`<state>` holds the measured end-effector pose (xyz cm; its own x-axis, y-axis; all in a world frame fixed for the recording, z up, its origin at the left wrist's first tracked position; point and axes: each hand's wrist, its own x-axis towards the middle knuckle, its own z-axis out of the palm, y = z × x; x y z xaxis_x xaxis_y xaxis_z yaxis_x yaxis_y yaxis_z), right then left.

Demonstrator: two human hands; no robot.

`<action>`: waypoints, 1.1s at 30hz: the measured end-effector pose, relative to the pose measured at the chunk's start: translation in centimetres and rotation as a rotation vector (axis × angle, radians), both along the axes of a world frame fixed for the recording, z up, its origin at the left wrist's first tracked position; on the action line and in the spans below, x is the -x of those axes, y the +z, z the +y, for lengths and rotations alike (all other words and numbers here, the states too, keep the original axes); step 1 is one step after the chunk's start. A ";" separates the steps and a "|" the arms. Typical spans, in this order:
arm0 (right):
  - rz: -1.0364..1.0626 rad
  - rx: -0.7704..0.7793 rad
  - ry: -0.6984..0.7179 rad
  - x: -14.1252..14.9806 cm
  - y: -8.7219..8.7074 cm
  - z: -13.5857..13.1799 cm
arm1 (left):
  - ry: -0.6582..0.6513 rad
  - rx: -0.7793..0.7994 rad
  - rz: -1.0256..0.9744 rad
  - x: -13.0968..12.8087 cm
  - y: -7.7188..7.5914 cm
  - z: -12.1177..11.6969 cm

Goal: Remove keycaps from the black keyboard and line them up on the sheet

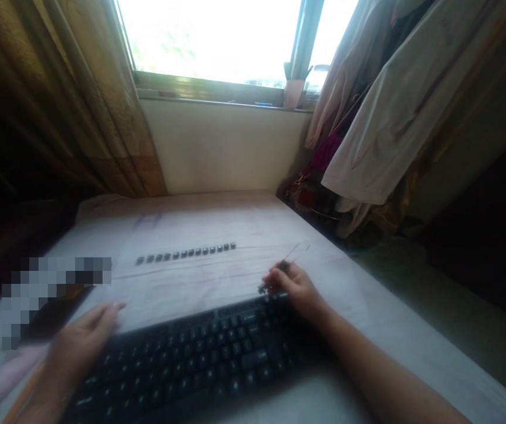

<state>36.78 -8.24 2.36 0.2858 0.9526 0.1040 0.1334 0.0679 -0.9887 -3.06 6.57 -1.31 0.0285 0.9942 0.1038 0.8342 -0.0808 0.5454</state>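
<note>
A black keyboard (182,359) lies at a slant before me, blurred. My left hand (83,338) is at its left end, fingers stretched forward and nothing visible in them; whether it touches the keyboard I cannot tell. Over the upper right corner, my right hand (290,285) is closed in a pinch. Between its fingers is a small dark tool with thin wires, which looks like a keycap puller (283,265). A small dark piece (262,289) shows by the fingertips, too blurred to name. Beyond the keyboard, several dark keycaps (191,252) stand in a row.
The pale cloth-covered table (244,218) reaches back to the wall under a bright window. Clothes (380,129) hang at the right, a curtain (103,118) at the left. A pink cup (294,94) stands on the sill. Pixelated blocks (45,294) cover something at left.
</note>
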 end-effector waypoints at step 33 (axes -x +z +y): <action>-0.357 -0.441 0.269 10.3 4.5 0.9 | -0.395 0.551 -0.864 -11.6 5.6 -10.5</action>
<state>26.47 -7.32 6.90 -0.0830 0.8320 0.5485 0.3717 0.5365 -0.7576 8.54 -3.92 4.25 0.4863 0.8472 -0.2139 0.1222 0.1764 0.9767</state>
